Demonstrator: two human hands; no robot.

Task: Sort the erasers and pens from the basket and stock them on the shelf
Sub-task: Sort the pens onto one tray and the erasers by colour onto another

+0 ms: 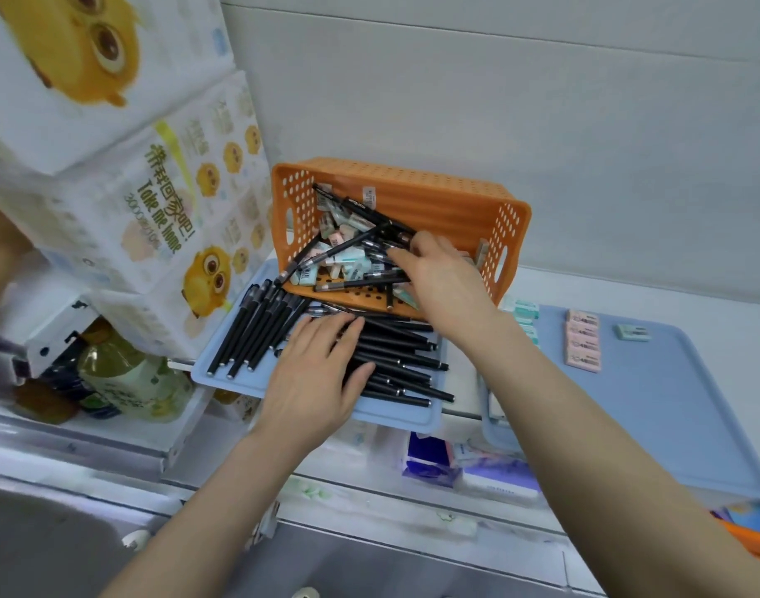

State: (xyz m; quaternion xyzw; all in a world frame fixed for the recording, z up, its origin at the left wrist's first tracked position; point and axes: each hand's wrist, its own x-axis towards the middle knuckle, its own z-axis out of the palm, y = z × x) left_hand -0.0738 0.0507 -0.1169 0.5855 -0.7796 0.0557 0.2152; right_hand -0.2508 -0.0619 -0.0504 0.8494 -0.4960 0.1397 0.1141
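**Desk:** What does the frame show?

**Photographer:** A worker's left hand (317,373) lies flat, fingers straight and slightly spread, on the heaped black pens (395,364) across the middle of the left blue tray (395,414). The right hand (442,282) reaches into the orange basket (412,187), which leans tipped toward the worker on that tray's far edge.

**Desk:** Is the right hand holding anything?

**Photographer:** Cannot tell. Its fingertips (397,254) sit among the basket's pens (361,213), but no grip shows. Pastel erasers (348,261) lie mixed in with them along the basket's lower wall.

**Desk:** And the sorted stock?

**Photographer:** A tidier row of pens (248,334) sits by the left tray's left edge. Pink erasers (583,340) form a column near the far left corner of the right blue tray (671,403), with one green eraser (633,332) near them by the far edge.

**Desk:** What could go wrong from here?

**Photographer:** As I read it, the basket is propped rather than flat. A tug on one tangled pen could drag erasers onto the pen tray, or topple the basket. The heap also reaches the tray's near edge, so a sweep of the left hand could roll pens off onto the lower shelf (369,489).
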